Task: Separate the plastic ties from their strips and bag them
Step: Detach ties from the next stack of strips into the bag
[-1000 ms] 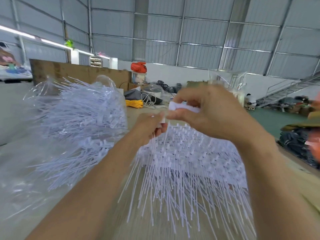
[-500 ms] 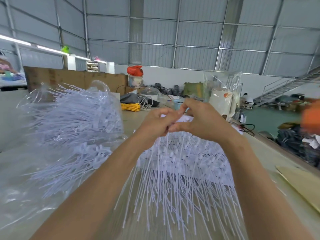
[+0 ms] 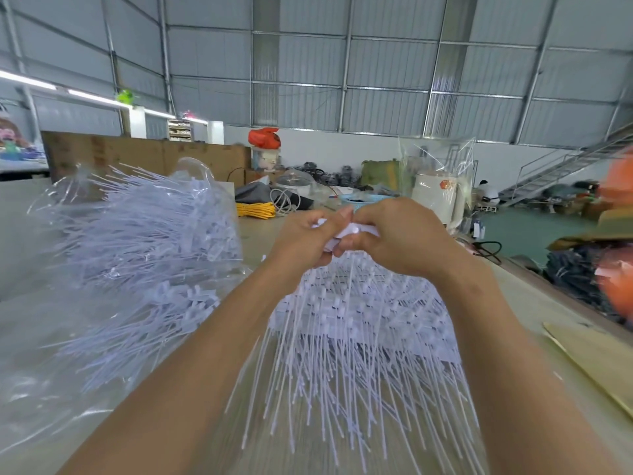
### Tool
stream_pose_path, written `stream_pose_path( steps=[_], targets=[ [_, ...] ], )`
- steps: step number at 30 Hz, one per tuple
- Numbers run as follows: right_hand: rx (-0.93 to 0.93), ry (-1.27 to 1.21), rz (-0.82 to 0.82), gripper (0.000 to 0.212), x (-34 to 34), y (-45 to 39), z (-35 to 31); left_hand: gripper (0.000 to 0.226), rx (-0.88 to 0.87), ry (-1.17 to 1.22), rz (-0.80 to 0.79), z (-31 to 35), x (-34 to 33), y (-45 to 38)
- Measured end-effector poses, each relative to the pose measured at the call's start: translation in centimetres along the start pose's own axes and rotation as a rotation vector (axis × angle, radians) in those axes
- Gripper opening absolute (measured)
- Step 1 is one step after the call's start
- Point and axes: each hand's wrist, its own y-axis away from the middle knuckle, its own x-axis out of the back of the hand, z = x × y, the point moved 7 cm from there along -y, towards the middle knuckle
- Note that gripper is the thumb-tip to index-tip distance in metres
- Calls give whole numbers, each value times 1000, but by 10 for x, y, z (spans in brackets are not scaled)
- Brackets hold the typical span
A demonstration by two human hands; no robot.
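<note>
Warehouse walls rose behind a pale tabletop (image 3: 534,303). Above a heap of white plastic ties (image 3: 356,337), one white strip (image 3: 352,231) was pinched by both the left hand (image 3: 305,241) and right hand (image 3: 394,238), each grip clamped. A clear bag (image 3: 130,241) of ties lay leftward.

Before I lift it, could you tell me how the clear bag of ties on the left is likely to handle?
The clear bag looks thin and crinkled, so probably floppy and slippery. Tie ends poke out at its top, so some may spill or snag.
</note>
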Motion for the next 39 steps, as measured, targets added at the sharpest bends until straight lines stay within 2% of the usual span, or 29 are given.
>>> stream_pose_path(
  steps=[2,4,6,8,10,12,14,17,20,22,24,27,29,31,32,35,37,39],
  targets=[
    [16,135,52,17,-2,-1,-7,25,52,18,46,-7,4,-1],
    [62,253,67,23,-9,-2,-16,19,116,50,85,-15,7,-3],
    [74,324,40,28,-11,-3,-21,21,164,67,88,-21,8,-6],
    [71,335,31,22,-2,-1,-27,22,228,26,134,-33,17,-10],
    [163,267,157,8,21,7,-49,24,333,-64,236,-50,39,-9],
    [244,139,360,20,55,23,-70,25,375,-23,286,-59,53,-9],
    [219,15,440,30,80,33,-75,22,314,69,270,-49,53,-14],
    [113,-81,297,41,77,30,-58,9,219,51,99,-17,31,-13],
    [31,-154,227,38,69,26,-33,20,83,-1,20,23,33,-8],
    [0,-250,249,37,69,26,-19,21,-45,-4,92,58,59,-1],
    [-30,-277,290,37,72,24,-9,17,-198,-50,247,87,98,7],
    [-35,-283,319,37,69,22,-2,14,-347,-431,443,99,146,13],
    [-38,-289,316,40,65,20,-1,17,-220,-829,398,74,157,4],
    [-44,-276,274,46,56,16,0,19,67,-1189,226,25,163,-9],
    [-52,-269,240,46,51,15,1,23,221,-1296,131,-2,165,-10],
    [-57,-241,150,36,37,11,2,32,525,-1306,-64,-64,170,-3],
    [-41,-245,115,32,30,8,1,28,577,-1343,-125,-79,173,0],
    [-15,-227,70,31,23,6,-1,35,580,-1407,-148,-80,176,-2]
  ],
)
